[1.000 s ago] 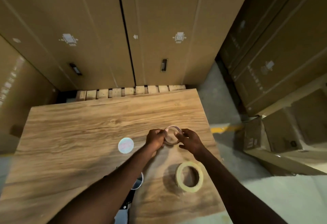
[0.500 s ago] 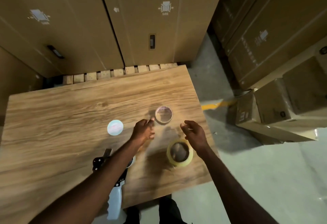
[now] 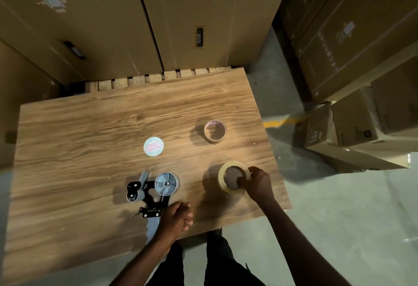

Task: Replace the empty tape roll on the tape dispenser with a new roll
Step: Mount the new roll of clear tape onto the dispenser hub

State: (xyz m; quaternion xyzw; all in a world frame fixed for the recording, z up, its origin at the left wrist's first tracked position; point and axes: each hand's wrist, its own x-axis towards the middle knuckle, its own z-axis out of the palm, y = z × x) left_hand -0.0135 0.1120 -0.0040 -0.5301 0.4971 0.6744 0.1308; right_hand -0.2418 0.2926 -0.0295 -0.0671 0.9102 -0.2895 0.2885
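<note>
My left hand: fingers curled over the grey handle of the dispenser, nearest me on the table; whether they fully grip it, I cannot tell. Dispenser: black frame lying flat, bare grey spoked hub facing up. My right hand: right of the dispenser, fingers pinching the rim of the new roll, thumb side inside its hole; roll a pale yellow ring. Disc: round, flat, pale printed, beyond the dispenser. Empty core: brown cardboard ring, farther, beyond-right of the dispenser.
</note>
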